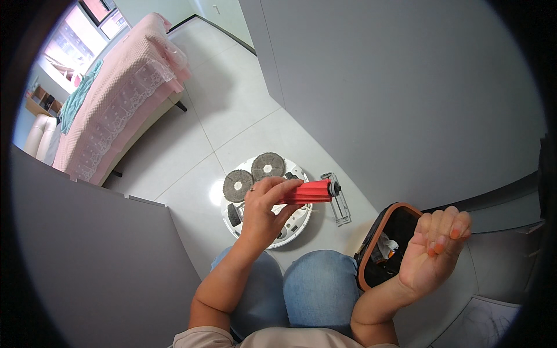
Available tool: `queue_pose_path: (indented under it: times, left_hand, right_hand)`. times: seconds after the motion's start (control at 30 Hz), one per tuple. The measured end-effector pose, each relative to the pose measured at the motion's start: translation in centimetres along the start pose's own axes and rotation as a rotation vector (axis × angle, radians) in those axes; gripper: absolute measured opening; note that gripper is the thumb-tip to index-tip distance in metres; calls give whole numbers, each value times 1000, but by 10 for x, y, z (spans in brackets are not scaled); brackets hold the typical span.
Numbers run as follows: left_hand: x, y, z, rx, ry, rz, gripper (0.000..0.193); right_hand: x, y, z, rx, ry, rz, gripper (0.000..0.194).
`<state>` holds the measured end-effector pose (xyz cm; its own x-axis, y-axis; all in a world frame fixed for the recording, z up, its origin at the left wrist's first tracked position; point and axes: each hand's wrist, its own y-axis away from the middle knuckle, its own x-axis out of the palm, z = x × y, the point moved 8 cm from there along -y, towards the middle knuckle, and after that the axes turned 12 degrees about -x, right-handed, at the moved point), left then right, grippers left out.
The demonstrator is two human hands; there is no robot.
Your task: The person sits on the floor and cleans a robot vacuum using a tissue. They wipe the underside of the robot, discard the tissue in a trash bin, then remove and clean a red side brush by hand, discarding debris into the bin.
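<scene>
My left hand (265, 204) grips a red roller brush (311, 192) from a robot vacuum, with its dark end cap pointing right. Beneath it, the robot vacuum (300, 230) lies upside down on the floor, partly hidden by the hand and the brush. Two round grey mop pads (268, 167) sit on its far side. To the right of the vacuum rests a clear brush cover frame (342, 202). My right hand (435, 248) is raised over the right side of a trash bin (377, 243), fingers curled inward. Whether something small is inside those fingers cannot be made out.
The bin has an orange-brown rim and holds crumpled waste (386, 246). Grey panels stand at right (391, 95) and lower left (104, 243). A bed with a pink cover (130, 82) stands at upper left on the pale tiled floor (243, 117).
</scene>
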<state>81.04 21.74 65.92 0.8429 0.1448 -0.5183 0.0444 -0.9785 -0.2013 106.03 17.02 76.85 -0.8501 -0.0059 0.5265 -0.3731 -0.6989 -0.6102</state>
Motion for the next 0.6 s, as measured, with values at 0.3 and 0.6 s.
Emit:
queue_pose_path:
  times: [0.3, 0.6]
  left_hand:
    - [-12, 6, -23, 244, -149, -111, 42]
    - [-17, 2, -9, 117, 166, -92, 38]
  right_hand:
    - [-18, -6, 11, -50, -87, -98, 17]
    - [-41, -11, 10, -44, -193, -170, 10]
